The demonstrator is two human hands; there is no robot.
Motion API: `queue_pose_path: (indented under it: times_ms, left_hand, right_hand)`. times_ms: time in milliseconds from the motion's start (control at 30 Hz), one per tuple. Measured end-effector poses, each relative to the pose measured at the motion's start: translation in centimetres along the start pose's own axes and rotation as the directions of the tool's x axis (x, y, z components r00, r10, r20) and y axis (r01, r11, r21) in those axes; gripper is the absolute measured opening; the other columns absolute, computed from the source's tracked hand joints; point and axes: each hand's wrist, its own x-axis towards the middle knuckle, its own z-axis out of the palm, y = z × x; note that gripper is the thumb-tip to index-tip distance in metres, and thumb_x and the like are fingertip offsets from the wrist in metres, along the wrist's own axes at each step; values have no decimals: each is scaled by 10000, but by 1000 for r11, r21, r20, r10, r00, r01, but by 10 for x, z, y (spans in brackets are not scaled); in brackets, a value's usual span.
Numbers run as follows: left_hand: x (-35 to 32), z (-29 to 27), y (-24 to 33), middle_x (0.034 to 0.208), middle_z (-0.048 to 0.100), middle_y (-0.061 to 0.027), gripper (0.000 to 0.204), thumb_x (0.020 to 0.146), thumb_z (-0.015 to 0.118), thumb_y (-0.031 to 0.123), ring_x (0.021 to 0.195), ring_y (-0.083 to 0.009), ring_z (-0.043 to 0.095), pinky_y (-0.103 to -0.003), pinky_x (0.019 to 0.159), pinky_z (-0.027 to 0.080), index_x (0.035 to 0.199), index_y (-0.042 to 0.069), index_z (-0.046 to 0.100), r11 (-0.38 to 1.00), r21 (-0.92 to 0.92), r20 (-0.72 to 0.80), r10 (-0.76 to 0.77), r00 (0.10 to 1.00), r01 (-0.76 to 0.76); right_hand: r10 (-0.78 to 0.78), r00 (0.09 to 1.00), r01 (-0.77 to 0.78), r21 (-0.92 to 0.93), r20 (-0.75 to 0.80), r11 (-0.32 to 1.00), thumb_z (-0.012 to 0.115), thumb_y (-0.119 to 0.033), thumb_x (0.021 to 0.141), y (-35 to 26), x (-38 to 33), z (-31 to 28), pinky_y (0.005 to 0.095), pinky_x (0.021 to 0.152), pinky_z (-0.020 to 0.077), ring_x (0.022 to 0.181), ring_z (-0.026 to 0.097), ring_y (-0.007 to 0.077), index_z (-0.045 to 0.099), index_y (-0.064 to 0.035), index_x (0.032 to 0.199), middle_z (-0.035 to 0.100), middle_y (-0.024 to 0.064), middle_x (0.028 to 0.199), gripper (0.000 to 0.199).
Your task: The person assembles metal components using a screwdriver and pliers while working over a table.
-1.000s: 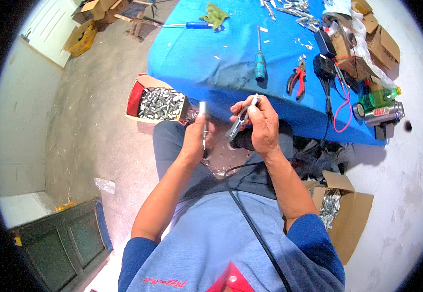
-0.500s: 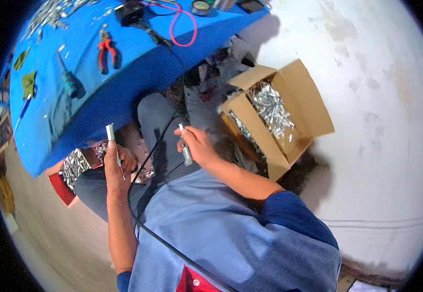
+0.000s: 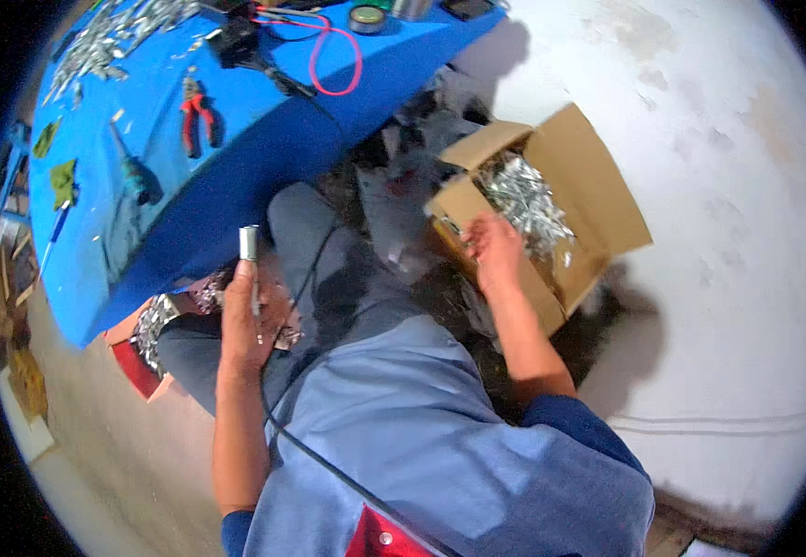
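My left hand is closed round a small silver metal cylinder that stands up above the thumb. Below it a thin, pale length shows along the fingers. Over the near left wall of an open cardboard box hovers my right hand, its fingers bent and smeared by motion. No cylinder shows in it, and the fingertips are too blurred to read. Many silver metal pieces lie heaped in the box, just beyond this hand.
On the blue-covered table lie red-handled pliers, a screwdriver, a pen, a pink cable and scattered silver pieces. A red-sided box of metal parts sits by my knee. A black cable crosses my lap.
My right hand has moved right, from above my lap to the cardboard box; the silver cylinder it held no longer shows. My left hand has shifted slightly right, still holding its cylinder.
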Motion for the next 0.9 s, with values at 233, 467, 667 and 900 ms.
queue_pose_path:
  times_ms: [233,467,667,900]
  left_hand:
    - [-15,10,14,526,411,8,540,956,474,606,417,-103,363,-268,393,261,713,124,465,999,32,20,-11,1000,11]
    - [-43,11,7,508,368,28,577,993,350,609,437,-122,310,-283,481,298,670,142,455,982,-189,-12,21,1000,-23]
    - [-58,8,-7,597,438,1,531,1000,327,614,471,-115,355,-277,500,329,887,130,513,947,-306,10,102,995,-94]
    - [-76,13,-11,608,428,25,485,1006,357,579,464,-99,329,-287,516,300,848,140,491,930,-357,-155,31,987,-85]
  right_hand:
    - [7,486,-22,4,874,1000,465,-340,1036,-8,-69,181,245,677,504,893,644,137,548,6,1254,663,117,1048,417]
    - [24,86,-334,6,996,942,508,-293,1021,-23,-99,232,328,894,520,1026,640,191,548,-11,1277,671,152,1129,382]
    - [38,92,-402,2,995,916,549,-249,1004,-25,-108,233,322,863,536,947,668,188,567,-15,1248,685,143,1093,339]
    - [1,96,-332,31,995,943,513,-200,1017,-30,-114,229,334,843,559,939,662,189,533,14,1246,670,156,1100,314]
